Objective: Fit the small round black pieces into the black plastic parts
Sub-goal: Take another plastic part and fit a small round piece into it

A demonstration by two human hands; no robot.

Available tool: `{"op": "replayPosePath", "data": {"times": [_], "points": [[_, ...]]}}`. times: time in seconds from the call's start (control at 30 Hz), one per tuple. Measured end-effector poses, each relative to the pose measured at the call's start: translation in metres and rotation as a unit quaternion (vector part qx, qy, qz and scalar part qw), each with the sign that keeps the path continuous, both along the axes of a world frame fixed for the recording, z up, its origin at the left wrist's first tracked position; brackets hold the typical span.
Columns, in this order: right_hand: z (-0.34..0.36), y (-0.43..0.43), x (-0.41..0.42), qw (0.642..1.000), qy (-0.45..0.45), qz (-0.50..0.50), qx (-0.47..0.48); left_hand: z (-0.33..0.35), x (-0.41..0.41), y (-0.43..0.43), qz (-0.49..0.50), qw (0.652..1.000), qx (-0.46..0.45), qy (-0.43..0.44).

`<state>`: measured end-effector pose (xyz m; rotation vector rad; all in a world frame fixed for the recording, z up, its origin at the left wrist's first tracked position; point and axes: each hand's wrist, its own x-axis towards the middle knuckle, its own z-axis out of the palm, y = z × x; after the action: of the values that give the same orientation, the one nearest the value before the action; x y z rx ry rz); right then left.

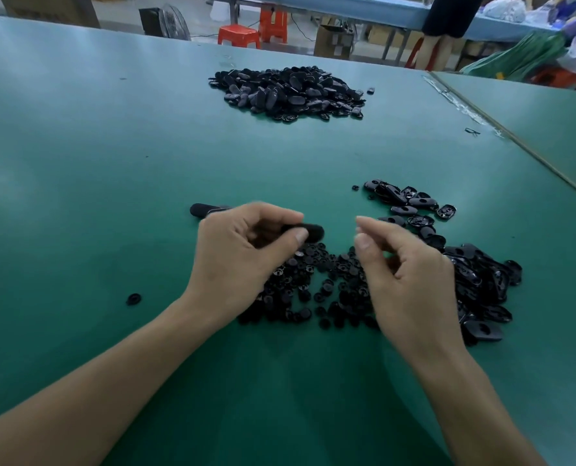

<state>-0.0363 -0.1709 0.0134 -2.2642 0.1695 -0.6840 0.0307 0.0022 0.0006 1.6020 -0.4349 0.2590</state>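
Observation:
My left hand (246, 250) pinches a black oblong plastic part (308, 231) between thumb and fingers, just above a heap of small round black pieces (317, 287). My right hand (404, 274) hovers over the right side of that heap. Its thumb and forefinger point toward the held part, slightly apart, and I see nothing between them. Its other fingers are curled. A loose pile of black plastic parts (478, 277) lies right of my right hand, and more parts (404, 200) spread behind it.
A big pile of black parts (286, 92) sits far across the green table (95, 163). A black oblong object (204, 210) lies behind my left hand. One stray round piece (133, 298) lies to the left. A seam (515, 142) joins a second table on the right.

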Motion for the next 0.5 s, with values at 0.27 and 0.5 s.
{"op": "replayPosePath", "data": {"times": [0.27, 0.5], "points": [[-0.011, -0.021, 0.000, 0.934, 0.238, -0.178, -0.198, -0.003, 0.047, 0.037, 0.150, 0.986, -0.027, 0.068], [-0.009, -0.023, 0.000, 0.946, 0.204, -0.185, -0.169, -0.014, 0.056, 0.051, 0.218, 0.956, 0.192, 0.044]]}}
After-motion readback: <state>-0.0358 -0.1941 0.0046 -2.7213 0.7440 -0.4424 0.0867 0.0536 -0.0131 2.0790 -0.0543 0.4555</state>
